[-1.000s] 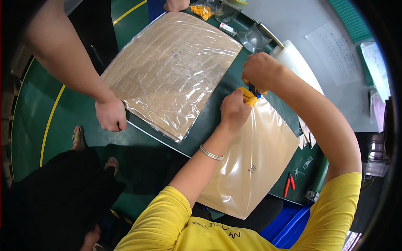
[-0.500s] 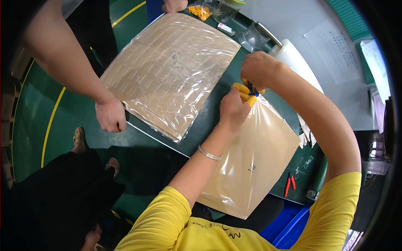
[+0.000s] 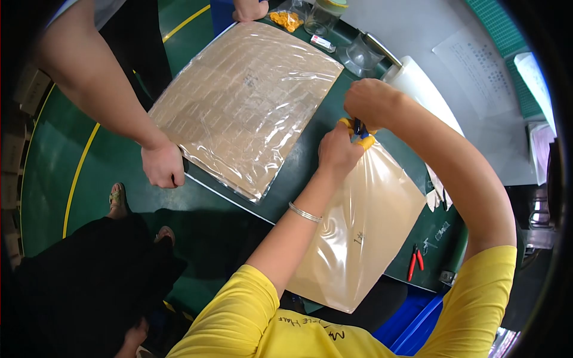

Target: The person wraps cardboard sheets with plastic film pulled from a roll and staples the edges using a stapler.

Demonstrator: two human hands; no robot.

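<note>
My left hand [image 3: 339, 148], with yellow finger covers, is closed on the gathered corner of a clear plastic bag [image 3: 343, 238]. The bag covers a flat brown sheet lying at a slant in front of me. Right above, my right hand [image 3: 370, 102] is closed around a small blue and black tool [image 3: 360, 129] that meets the bunched plastic. Its exact kind is hidden by my fingers. Farther left lies a film-wrapped brown panel [image 3: 245, 107] with a brick-like pattern. A co-worker's hands [image 3: 162, 164] are at its left edge and far corner.
Red-handled pliers [image 3: 416, 262] lie on the green tabletop [image 3: 310, 143] at the right. A white roll [image 3: 421, 89] and a clear container [image 3: 360, 55] stand beyond my right hand. At the back are a bag of orange pieces [image 3: 287, 21] and a jar [image 3: 324, 18].
My left hand has shifted slightly right and down, still at the bag's corner. My right hand stays almost in place. The view has moved a little.
</note>
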